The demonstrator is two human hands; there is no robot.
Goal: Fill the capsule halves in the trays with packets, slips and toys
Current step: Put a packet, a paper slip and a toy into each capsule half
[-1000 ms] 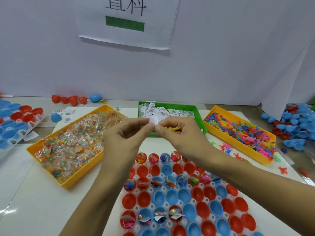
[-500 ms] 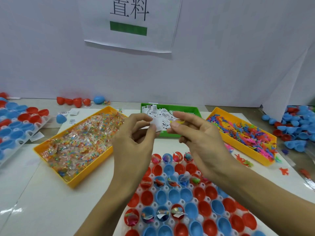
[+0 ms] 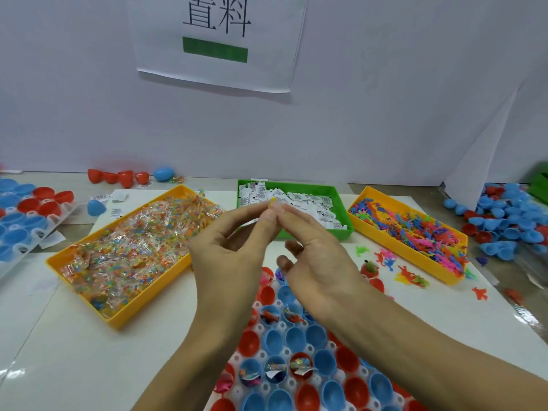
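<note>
Capsule halves point(image 3: 296, 339), red and blue, are being held in a white tray point(image 3: 310, 350) at the 6 o'clock edge of the view; several cups toward the tray's near and far rows are seen carrying packets, slips or toys, and the others are seen bare. Both hands are being held raised over the tray's far end. The left hand point(image 3: 234, 256) and the right hand point(image 3: 314, 262) are being brought together fingertip to fingertip, and a small yellowish item point(image 3: 271, 202) is being pinched between them; its kind cannot be told. The right hand's lower fingers are being kept loosely curled.

At 10 o'clock an orange bin of clear packets point(image 3: 133, 253) is being kept at an angle, its near corner well apart from the tray. At 12 o'clock a green bin of white slips point(image 3: 296, 203) is partly being hidden behind the fingertips. At 2 o'clock an orange bin of coloured toys point(image 3: 412, 229) is being bordered by loose toys point(image 3: 385, 259) scattered along its near edge. Bare white table surface point(image 3: 74, 351) is being left open at 8 o'clock, between the packet bin and the tray. A second tray of halves point(image 3: 23, 215) is being cut off by the 9 o'clock edge, and a heap of loose halves point(image 3: 510, 218) is lying at 3 o'clock.
</note>
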